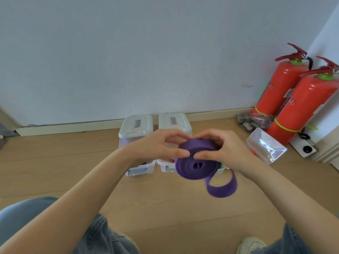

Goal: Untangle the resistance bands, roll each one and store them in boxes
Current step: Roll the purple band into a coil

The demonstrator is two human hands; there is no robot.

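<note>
Gripping purple band (197, 166), both hands' fingers (180, 153).

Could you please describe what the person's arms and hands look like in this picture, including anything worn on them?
Both forearms are bare right down to the frame edges, with no sleeves in view. The left hand and right hand wear no gloves, and no rings, watch or bracelets show on the fingers or wrists. Below them, blue denim jeans cover the legs.
</note>
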